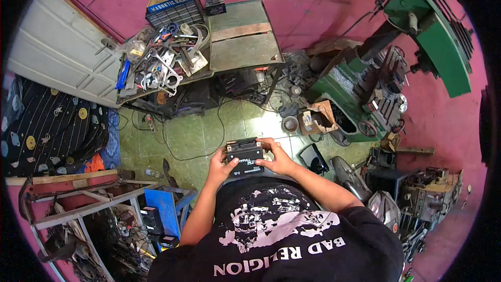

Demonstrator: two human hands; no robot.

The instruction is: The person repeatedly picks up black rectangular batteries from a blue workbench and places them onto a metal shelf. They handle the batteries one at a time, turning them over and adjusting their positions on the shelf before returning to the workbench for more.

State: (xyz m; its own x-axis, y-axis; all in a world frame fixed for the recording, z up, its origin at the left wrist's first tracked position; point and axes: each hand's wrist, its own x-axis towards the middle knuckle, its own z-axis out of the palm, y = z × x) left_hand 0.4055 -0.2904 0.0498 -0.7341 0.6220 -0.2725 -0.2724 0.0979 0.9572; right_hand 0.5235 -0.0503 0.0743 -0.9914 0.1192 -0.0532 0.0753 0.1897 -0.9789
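Observation:
Close in front of my body I hold a black, box-shaped motorcycle battery [245, 152] with light printing on its front side and terminals along the top. My left hand [222, 166] grips its left end, with the thumb lying against the front. At the right end my right hand [277, 157] is closed on it too, its thumb across the front and the fingers behind. The battery's underside and back are hidden from view.
A metal workbench [245, 52] heaped with tools and metal parts stands ahead. At right is a large green milling machine [339, 99], with a cardboard box [318, 119] beside it. A black cable [222, 120] crosses the tiles. A metal shelf frame [86, 209] stands at lower left.

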